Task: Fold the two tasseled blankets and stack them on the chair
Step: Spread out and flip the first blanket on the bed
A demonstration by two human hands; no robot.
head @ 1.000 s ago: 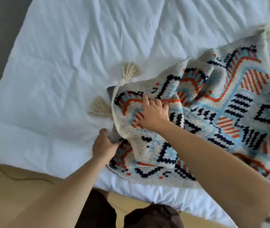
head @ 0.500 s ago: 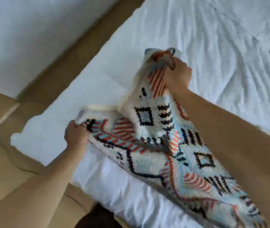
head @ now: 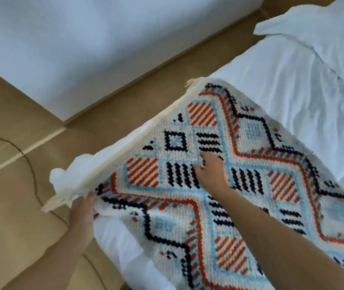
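A tasseled blanket (head: pixel 240 185) lies spread across a white bed (head: pixel 292 80). The left hand (head: pixel 82 208) pinches its corner; the right hand (head: pixel 211 171) presses flat, fingers spread. Folding looks barely begun, and no chair or second blanket is visible.

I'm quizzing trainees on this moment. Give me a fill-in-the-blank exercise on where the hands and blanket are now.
1. The patterned blanket lies spread on the white ____.
2. The left hand grips the blanket's near ____.
3. The right hand rests ____ on top of the blanket.
4. A dark cable runs across the ____.

Missing words: bed; corner; flat; floor
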